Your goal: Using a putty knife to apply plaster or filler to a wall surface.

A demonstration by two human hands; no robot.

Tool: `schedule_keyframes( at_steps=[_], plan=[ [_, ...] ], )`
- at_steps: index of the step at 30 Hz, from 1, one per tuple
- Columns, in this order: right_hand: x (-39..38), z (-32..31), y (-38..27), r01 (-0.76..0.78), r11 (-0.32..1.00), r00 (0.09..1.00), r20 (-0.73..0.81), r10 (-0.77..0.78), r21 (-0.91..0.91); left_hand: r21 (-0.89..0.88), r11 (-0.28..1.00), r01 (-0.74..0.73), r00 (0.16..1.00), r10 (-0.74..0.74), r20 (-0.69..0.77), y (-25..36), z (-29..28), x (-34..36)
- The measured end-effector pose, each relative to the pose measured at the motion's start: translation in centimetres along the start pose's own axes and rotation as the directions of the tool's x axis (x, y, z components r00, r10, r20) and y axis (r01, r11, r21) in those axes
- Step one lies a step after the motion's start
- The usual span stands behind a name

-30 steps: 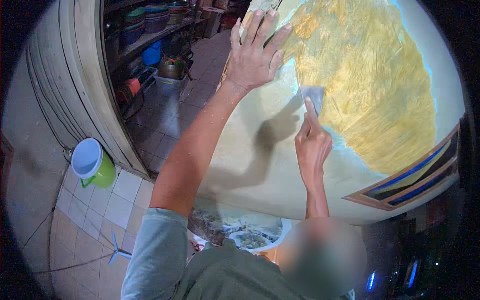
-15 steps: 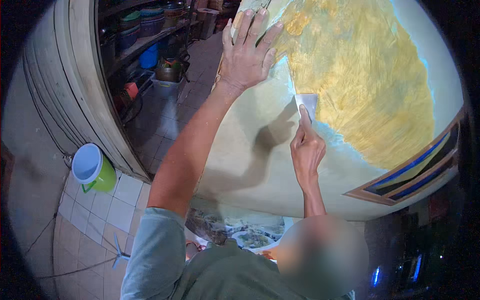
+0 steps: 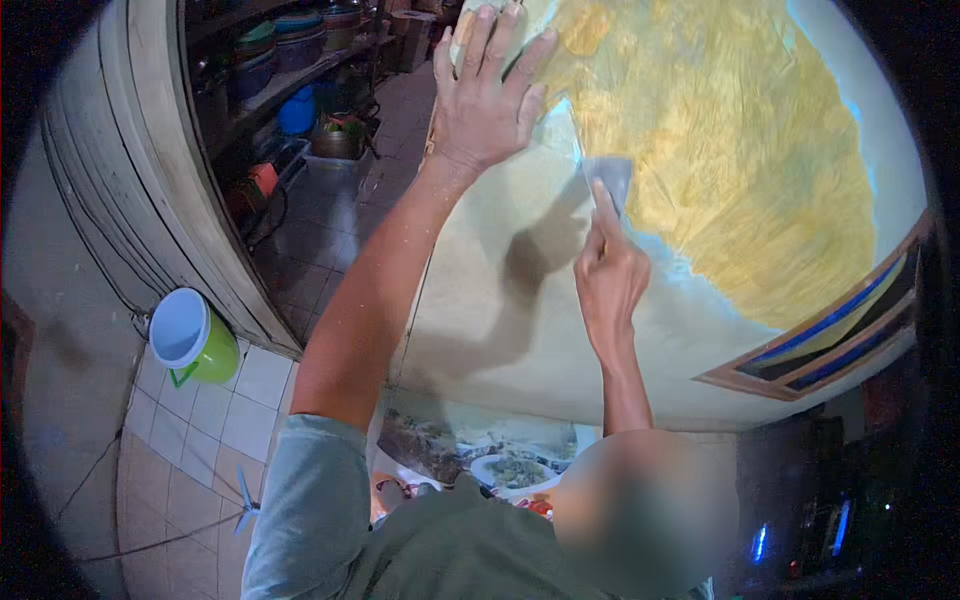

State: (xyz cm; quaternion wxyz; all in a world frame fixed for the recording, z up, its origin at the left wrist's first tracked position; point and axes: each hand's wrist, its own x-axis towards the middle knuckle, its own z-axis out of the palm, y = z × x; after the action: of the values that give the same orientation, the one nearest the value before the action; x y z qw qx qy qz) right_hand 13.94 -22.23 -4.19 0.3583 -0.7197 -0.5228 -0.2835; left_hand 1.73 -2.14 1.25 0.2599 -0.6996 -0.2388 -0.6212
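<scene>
My left hand is pressed flat, fingers spread, against a pale plastered wall high up, near the edge of a large yellow patch. My right hand is lower and to the right. It grips a small flat grey scraper, with the index finger stretched along the blade. The blade lies on the wall at the border between the yellow patch and the pale plaster. Both forearms reach up from the lower edge.
A green bucket with a white inside stands on the tiled floor at the left. A wooden door frame leads to shelves of pots. A blue-striped frame borders the wall at the right. A dish sits below.
The scraper in my right hand has slid a little upward along the edge of the yellow patch. My left hand stays flat on the wall.
</scene>
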Motion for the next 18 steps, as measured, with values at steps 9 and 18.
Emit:
schedule_keyframes(
  at_steps=[9,18],
  plan=[
    [-1.8,0.8,2.5,-0.004,0.999,1.0,-0.029,0.005,0.05,0.112,0.974,-0.198,0.864,0.227,-0.45,-2.3,5.5,1.1],
    [0.4,0.2,1.7,0.055,0.998,0.997,-0.045,-0.056,-0.022,-0.057,0.998,-0.015,0.999,0.014,-0.031,0.0,-0.4,1.0]
  ],
)
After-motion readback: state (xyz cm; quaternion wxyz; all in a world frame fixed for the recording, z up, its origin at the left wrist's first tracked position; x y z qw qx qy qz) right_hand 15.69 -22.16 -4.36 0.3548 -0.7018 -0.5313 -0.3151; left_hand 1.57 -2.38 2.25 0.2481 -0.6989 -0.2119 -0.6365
